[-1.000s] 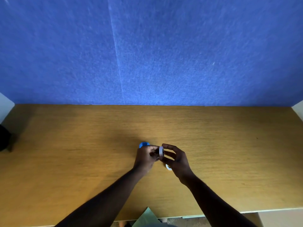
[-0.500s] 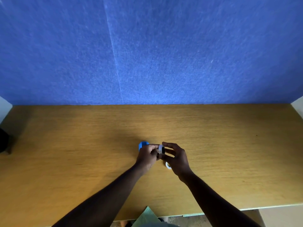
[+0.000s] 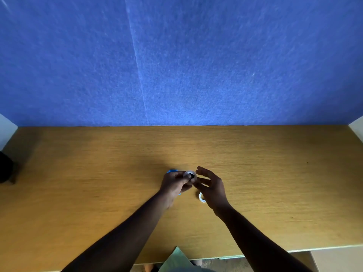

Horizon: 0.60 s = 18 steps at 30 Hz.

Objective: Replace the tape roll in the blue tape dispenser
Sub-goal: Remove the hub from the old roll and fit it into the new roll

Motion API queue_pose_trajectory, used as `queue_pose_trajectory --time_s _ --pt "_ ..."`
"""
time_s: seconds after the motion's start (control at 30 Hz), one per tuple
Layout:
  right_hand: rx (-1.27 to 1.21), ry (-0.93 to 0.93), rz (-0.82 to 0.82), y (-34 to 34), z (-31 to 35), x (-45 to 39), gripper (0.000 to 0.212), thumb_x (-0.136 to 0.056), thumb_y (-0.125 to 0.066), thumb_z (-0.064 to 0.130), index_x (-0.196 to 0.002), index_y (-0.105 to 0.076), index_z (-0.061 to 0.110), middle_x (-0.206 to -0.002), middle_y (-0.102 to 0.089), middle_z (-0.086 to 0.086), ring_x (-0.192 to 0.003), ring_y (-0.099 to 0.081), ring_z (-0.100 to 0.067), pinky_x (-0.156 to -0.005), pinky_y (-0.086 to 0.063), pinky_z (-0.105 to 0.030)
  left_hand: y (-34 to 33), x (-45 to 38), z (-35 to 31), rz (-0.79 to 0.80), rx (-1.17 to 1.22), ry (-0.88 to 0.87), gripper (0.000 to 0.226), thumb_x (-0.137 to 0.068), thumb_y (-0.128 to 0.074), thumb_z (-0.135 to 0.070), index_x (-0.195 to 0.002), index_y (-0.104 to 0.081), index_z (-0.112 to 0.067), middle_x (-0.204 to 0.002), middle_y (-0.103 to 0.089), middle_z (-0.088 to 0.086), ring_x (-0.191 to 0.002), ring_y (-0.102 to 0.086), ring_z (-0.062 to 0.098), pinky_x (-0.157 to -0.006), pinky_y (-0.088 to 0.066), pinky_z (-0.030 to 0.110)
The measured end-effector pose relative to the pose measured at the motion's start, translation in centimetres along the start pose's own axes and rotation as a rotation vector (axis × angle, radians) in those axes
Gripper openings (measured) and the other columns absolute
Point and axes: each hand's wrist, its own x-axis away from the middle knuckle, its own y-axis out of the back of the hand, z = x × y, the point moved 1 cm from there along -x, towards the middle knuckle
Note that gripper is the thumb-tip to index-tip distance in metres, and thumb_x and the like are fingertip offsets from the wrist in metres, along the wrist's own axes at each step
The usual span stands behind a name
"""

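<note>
Left hand (image 3: 173, 184) is steadying the blue dispenser (image 3: 172, 171), fingers pinching the tape roll (image 3: 189, 175); right hand (image 3: 211, 186), at 3 o'clock, is spreading wide, empty. Second roll (image 3: 201, 197) is lying on the surface (image 3: 275, 183).

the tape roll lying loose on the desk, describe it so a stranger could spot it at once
On the wooden desk, find the right hand. The tape roll lies flat beside its palm. Unlike the ring at the left hand, nothing holds it.
</note>
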Motion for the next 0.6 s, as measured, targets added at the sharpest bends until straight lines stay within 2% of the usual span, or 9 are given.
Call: queue_pose_trajectory --time_s 0.03,0.1,0.17,0.27,0.4,0.6 --pt "-0.033 -0.026 0.012 0.17 0.05 -0.03 0.039 -0.089 -0.08 0.011 -0.123 -0.071 0.027 -0.12 -0.077 0.005 -0.106 -0.075 -0.011 -0.076 -0.06 -0.024 0.09 0.04 0.0 0.022 0.031 0.001 0.019 -0.094 -0.069 -0.007 -0.111 -0.074 -0.001 -0.101 -0.077 0.013 -0.09 -0.077 0.019 -0.084 -0.063 0.032" --pt "-0.054 -0.039 0.051 0.3 0.13 0.04 0.027 -0.091 -0.077 0.008 -0.112 -0.078 0.026 -0.107 -0.082 0.002 -0.102 -0.077 -0.016 -0.083 -0.06 -0.03 0.16 0.09 0.19 0.05 0.054 -0.005 0.021 -0.093 -0.068 -0.004 -0.113 -0.073 0.001 -0.105 -0.076 0.016 -0.092 -0.076 0.021 -0.088 -0.063 0.034" --pt "-0.073 -0.045 0.069 0.31 0.31 0.17 0.025 -0.09 -0.077 0.008 -0.109 -0.081 0.023 -0.102 -0.083 0.001 -0.1 -0.078 -0.017 -0.089 -0.06 -0.036 0.15 0.31 0.3 0.059 0.06 -0.018 0.022 -0.094 -0.068 -0.002 -0.115 -0.071 0.001 -0.111 -0.075 0.018 -0.099 -0.075 0.024 -0.088 -0.063 0.034" --pt "-0.122 -0.057 0.076 0.31 0.54 0.18 0.022 -0.089 -0.078 0.006 -0.105 -0.082 0.021 -0.101 -0.083 -0.004 -0.098 -0.077 -0.017 -0.088 -0.059 -0.036 0.11 0.36 0.49 0.042 0.045 -0.038 0.026 -0.095 -0.065 -0.001 -0.121 -0.068 0.003 -0.116 -0.072 0.02 -0.11 -0.072 0.03 -0.09 -0.062 0.037" --pt "-0.192 -0.077 0.069 0.36 0.87 0.01 0.018 -0.088 -0.081 0.011 -0.103 -0.082 0.02 -0.099 -0.082 -0.011 -0.091 -0.072 -0.02 -0.082 -0.056 -0.035 -0.1 0.46 0.37 0.031 0.028 -0.086 0.026 -0.096 -0.063 -0.001 -0.121 -0.067 0.005 -0.116 -0.072 0.022 -0.109 -0.072 0.031 -0.093 -0.061 0.04" --pt "-0.193 -0.087 0.055 0.67 0.99 -0.32 0.019 -0.084 -0.084 0.011 -0.102 -0.083 0.016 -0.097 -0.082 -0.01 -0.093 -0.074 -0.021 -0.084 -0.058 -0.035 -0.56 0.66 0.03 0.019 -0.007 -0.13 0.023 -0.096 -0.063 0.0 -0.117 -0.069 0.004 -0.114 -0.073 0.023 -0.109 -0.072 0.032 -0.091 -0.062 0.04"
